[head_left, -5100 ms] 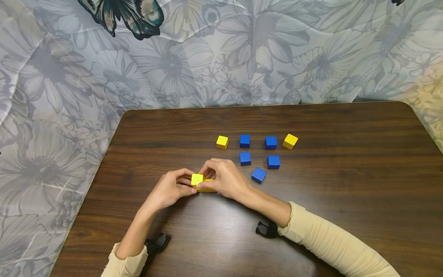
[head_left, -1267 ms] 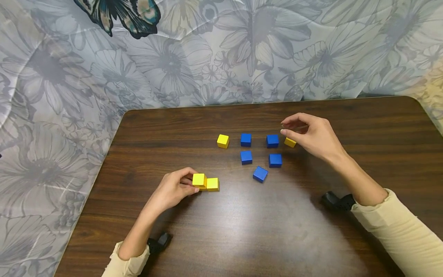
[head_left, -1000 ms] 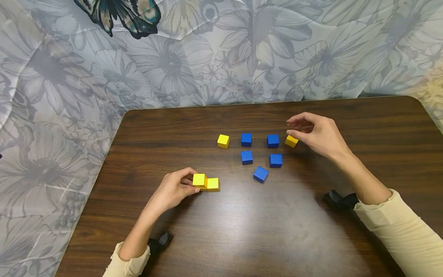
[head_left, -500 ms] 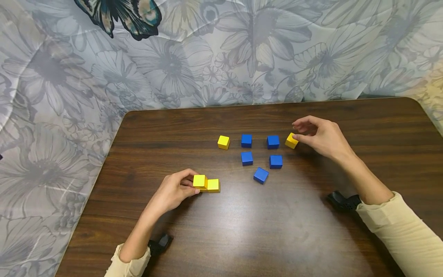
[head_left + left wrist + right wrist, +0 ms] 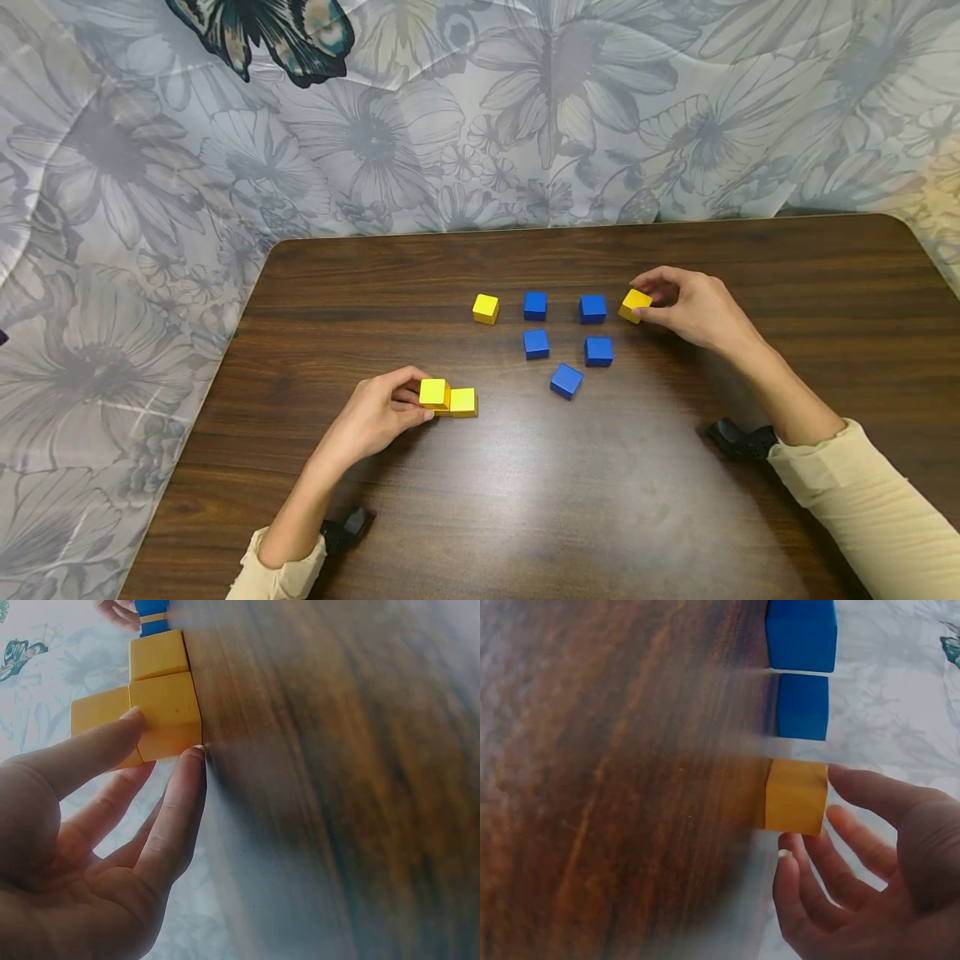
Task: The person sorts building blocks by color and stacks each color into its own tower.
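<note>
My left hand (image 5: 375, 415) holds a small stack at its left side, thumb on the near side and fingers behind. The stack has an upper yellow cube (image 5: 434, 392) on a lower yellow cube (image 5: 169, 716), with another yellow cube (image 5: 463, 402) against its right side. My right hand (image 5: 697, 307) is at the back right, thumb and fingers around a tilted yellow cube (image 5: 634, 305) that appears to rest on the table. In the right wrist view, the thumb meets one edge of this yellow cube (image 5: 796, 796), while fingertips reach its opposite side.
Several blue cubes lie between the hands, including a back blue cube (image 5: 592, 309) left of the right hand and a turned blue cube (image 5: 566, 381) nearest the front. A lone yellow cube (image 5: 486, 309) sits at their left. The brown table (image 5: 570, 500) meets a floral cloth (image 5: 525, 125) behind.
From beside the yellow stack, my right hand has moved to the far right yellow cube, then lowered and closed its thumb and fingers around it. The left hand has stayed at the stack.
</note>
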A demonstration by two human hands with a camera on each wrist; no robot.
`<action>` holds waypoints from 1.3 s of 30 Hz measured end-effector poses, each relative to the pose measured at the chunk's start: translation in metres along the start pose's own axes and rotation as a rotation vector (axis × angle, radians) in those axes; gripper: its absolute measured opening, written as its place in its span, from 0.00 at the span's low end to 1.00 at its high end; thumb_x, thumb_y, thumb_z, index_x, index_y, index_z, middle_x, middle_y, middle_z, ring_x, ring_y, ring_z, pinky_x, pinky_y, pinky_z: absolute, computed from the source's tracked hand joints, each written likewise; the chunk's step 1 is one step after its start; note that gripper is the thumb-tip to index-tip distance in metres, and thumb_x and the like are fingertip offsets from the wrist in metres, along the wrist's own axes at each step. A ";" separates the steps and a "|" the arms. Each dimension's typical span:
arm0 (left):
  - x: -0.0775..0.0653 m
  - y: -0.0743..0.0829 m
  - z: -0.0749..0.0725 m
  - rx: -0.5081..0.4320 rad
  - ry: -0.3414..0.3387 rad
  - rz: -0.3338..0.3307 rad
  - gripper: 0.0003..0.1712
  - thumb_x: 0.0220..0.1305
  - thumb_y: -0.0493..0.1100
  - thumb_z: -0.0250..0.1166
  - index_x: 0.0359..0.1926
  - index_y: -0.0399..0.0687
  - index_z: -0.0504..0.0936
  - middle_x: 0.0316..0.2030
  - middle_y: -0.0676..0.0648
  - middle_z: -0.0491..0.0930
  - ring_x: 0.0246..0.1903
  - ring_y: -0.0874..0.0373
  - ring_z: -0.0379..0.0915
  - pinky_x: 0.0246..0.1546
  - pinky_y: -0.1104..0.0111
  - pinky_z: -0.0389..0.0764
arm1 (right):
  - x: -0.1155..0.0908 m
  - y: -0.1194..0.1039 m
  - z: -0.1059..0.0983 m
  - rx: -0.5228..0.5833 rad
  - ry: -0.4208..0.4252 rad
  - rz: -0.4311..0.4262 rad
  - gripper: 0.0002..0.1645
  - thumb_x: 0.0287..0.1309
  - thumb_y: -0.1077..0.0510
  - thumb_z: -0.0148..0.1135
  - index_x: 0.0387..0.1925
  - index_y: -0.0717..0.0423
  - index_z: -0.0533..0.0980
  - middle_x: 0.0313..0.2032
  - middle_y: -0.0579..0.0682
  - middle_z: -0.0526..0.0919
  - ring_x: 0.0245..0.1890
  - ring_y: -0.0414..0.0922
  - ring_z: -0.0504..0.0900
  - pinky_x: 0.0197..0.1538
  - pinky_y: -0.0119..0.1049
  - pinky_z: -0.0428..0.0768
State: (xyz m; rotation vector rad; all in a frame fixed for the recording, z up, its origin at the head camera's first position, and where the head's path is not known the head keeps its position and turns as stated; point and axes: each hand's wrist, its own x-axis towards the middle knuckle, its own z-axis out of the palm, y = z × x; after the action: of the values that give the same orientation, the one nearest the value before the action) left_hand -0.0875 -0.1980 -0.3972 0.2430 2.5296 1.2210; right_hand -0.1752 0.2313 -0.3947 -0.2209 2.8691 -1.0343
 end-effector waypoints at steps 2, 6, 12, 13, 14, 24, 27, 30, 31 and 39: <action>0.000 0.000 0.000 -0.002 -0.002 0.003 0.18 0.55 0.32 0.74 0.47 0.45 0.83 0.42 0.46 0.84 0.40 0.56 0.83 0.40 0.69 0.85 | 0.000 0.001 0.001 -0.007 -0.004 0.004 0.21 0.56 0.53 0.74 0.51 0.52 0.81 0.38 0.53 0.85 0.39 0.49 0.79 0.36 0.36 0.70; -0.001 -0.001 0.000 -0.001 -0.005 0.007 0.18 0.54 0.32 0.74 0.48 0.45 0.84 0.42 0.46 0.84 0.40 0.56 0.83 0.40 0.69 0.84 | 0.000 0.002 0.002 -0.013 -0.019 0.008 0.23 0.55 0.53 0.74 0.52 0.54 0.80 0.38 0.54 0.86 0.39 0.50 0.81 0.36 0.37 0.73; -0.001 -0.002 -0.001 0.005 -0.008 0.016 0.20 0.55 0.32 0.74 0.50 0.42 0.83 0.43 0.45 0.84 0.41 0.54 0.83 0.41 0.67 0.85 | 0.001 0.001 0.002 -0.009 -0.035 0.018 0.22 0.57 0.53 0.72 0.52 0.56 0.80 0.39 0.56 0.86 0.40 0.51 0.82 0.35 0.35 0.75; 0.000 -0.002 -0.001 0.007 -0.009 0.021 0.19 0.56 0.32 0.74 0.50 0.42 0.83 0.43 0.45 0.84 0.41 0.54 0.83 0.41 0.67 0.85 | 0.001 0.001 0.002 -0.009 -0.034 0.019 0.22 0.57 0.52 0.72 0.52 0.56 0.80 0.39 0.56 0.86 0.40 0.51 0.82 0.35 0.34 0.75; 0.000 -0.002 -0.001 0.004 -0.008 0.015 0.19 0.55 0.32 0.74 0.50 0.42 0.83 0.43 0.45 0.84 0.41 0.54 0.83 0.41 0.67 0.85 | 0.001 0.001 0.002 -0.008 -0.034 0.019 0.21 0.58 0.52 0.72 0.52 0.56 0.80 0.39 0.56 0.86 0.40 0.51 0.82 0.35 0.34 0.75; 0.001 -0.001 -0.002 -0.003 -0.012 -0.002 0.20 0.55 0.33 0.74 0.50 0.44 0.83 0.43 0.46 0.83 0.41 0.55 0.83 0.41 0.70 0.84 | 0.000 -0.001 0.000 -0.010 -0.026 0.045 0.23 0.61 0.49 0.69 0.54 0.55 0.80 0.42 0.59 0.86 0.42 0.53 0.82 0.37 0.40 0.75; 0.001 -0.001 -0.002 0.001 -0.014 -0.004 0.20 0.55 0.33 0.74 0.50 0.44 0.83 0.43 0.46 0.83 0.41 0.56 0.82 0.41 0.71 0.84 | -0.001 -0.001 -0.002 -0.008 -0.009 0.035 0.22 0.62 0.50 0.68 0.55 0.55 0.79 0.45 0.60 0.85 0.43 0.54 0.83 0.37 0.39 0.75; 0.001 -0.001 -0.002 0.008 -0.016 -0.005 0.20 0.55 0.34 0.74 0.50 0.45 0.83 0.43 0.46 0.83 0.41 0.56 0.82 0.41 0.71 0.84 | -0.002 -0.001 -0.003 0.003 0.005 0.028 0.22 0.63 0.52 0.68 0.56 0.55 0.79 0.49 0.61 0.84 0.44 0.55 0.84 0.35 0.35 0.75; 0.001 -0.001 -0.002 0.009 -0.016 -0.006 0.20 0.55 0.34 0.75 0.50 0.45 0.83 0.43 0.46 0.83 0.41 0.56 0.82 0.41 0.71 0.84 | -0.002 -0.002 -0.003 0.006 0.009 0.025 0.21 0.63 0.52 0.68 0.56 0.55 0.79 0.50 0.61 0.83 0.44 0.55 0.84 0.34 0.34 0.76; 0.000 -0.001 -0.002 0.015 -0.016 -0.009 0.20 0.56 0.34 0.75 0.50 0.45 0.84 0.44 0.46 0.83 0.41 0.56 0.82 0.41 0.71 0.84 | -0.007 -0.005 -0.001 0.041 0.038 0.014 0.21 0.62 0.52 0.69 0.55 0.52 0.80 0.44 0.59 0.86 0.40 0.51 0.85 0.30 0.30 0.74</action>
State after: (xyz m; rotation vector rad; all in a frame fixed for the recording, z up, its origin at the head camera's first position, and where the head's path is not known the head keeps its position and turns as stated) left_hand -0.0881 -0.2001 -0.3970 0.2441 2.5241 1.1928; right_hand -0.1677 0.2293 -0.3899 -0.1794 2.8750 -1.1061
